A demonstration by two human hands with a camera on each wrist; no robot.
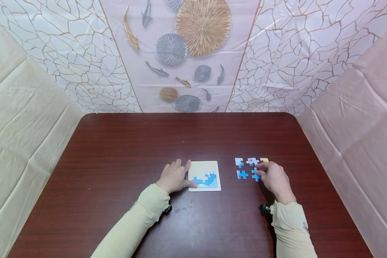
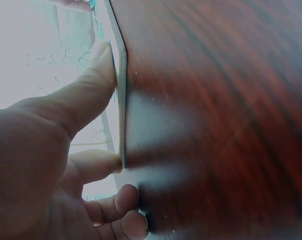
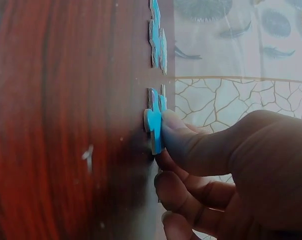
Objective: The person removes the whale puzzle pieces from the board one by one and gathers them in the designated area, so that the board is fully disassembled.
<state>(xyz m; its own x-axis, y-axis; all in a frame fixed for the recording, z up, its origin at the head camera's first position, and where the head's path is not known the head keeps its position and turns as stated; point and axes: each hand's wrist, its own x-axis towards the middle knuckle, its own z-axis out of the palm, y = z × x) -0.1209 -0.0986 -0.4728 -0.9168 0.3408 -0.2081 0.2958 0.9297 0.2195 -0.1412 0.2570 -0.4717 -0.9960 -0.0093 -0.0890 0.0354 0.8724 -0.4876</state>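
My left hand (image 1: 174, 177) rests at the left side of a square puzzle board (image 1: 209, 190). Its thumb lies across the rim near the lower left corner and its index finger touches the upper left corner, as the left wrist view (image 2: 46, 135) partly shows too. Inside the pale frame several blue pieces (image 1: 209, 179) form part of a picture. To the right, my right hand (image 1: 275, 179) pinches a blue puzzle piece (image 3: 155, 122) between thumb and index finger, at table level; whether it is lifted I cannot tell.
Several loose puzzle pieces lie near the right hand: a white and blue one (image 1: 239, 162), a blue one (image 1: 242, 175), a pinkish one (image 1: 252, 161) and a yellow one (image 1: 264, 159). The dark red table (image 1: 148, 139) ends at a patterned cloth wall (image 1: 187, 82).
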